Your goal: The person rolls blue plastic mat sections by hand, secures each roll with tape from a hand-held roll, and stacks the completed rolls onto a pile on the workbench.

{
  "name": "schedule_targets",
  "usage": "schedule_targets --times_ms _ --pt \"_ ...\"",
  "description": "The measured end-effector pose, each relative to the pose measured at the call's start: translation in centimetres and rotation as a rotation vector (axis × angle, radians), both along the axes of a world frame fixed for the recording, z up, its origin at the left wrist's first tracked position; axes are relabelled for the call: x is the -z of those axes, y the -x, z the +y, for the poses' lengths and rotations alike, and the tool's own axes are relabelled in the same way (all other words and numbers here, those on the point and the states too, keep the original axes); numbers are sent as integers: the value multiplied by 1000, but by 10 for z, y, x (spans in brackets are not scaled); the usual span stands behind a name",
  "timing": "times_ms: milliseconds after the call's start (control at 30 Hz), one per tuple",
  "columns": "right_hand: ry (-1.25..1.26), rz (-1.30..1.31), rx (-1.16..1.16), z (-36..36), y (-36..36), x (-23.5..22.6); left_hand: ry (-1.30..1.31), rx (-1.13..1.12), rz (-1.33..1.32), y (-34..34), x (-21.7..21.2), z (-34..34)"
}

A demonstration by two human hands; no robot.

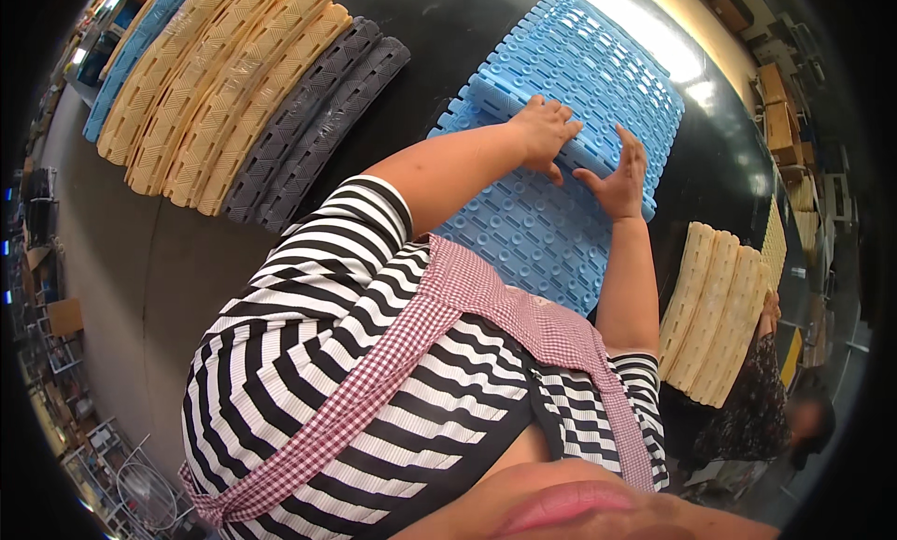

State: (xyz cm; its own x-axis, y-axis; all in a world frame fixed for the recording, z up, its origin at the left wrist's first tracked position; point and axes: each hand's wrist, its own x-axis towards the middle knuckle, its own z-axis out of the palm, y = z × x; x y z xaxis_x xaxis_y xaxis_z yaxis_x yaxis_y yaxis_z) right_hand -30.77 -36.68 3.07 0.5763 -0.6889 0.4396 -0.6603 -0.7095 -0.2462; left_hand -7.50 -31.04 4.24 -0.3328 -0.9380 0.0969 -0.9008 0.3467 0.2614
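Observation:
A light-blue plastic mat point(551, 232) with raised round studs and slots lies on the dark table in front of me. Across its middle runs a raised edge, and a blue layer point(598, 63) extends beyond it; whether this is a fold or a second mat I cannot tell. My left hand point(544, 136) rests on that edge, fingers apart on top and thumb pointing down the near side. To its right, my right hand point(620, 177) touches the same edge near its right end, thumb spread wide from the raised fingers. Neither hand is closed around the mat.
On the left stand rows of bundled mats, beige point(234, 82) and dark grey point(322, 110), some in clear wrap. More beige mats point(715, 311) stand at the right, beside another person point(752, 400) in dark patterned clothing. Cardboard boxes point(780, 115) line the far right.

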Motion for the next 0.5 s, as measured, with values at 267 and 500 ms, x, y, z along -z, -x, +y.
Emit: schedule_targets --times_ms 267,500 --pt "98 3 107 21 18 15 72 49 19 -8 8 -35" --pt "114 -17 43 98 45 14 188 184 28 8 13 50"
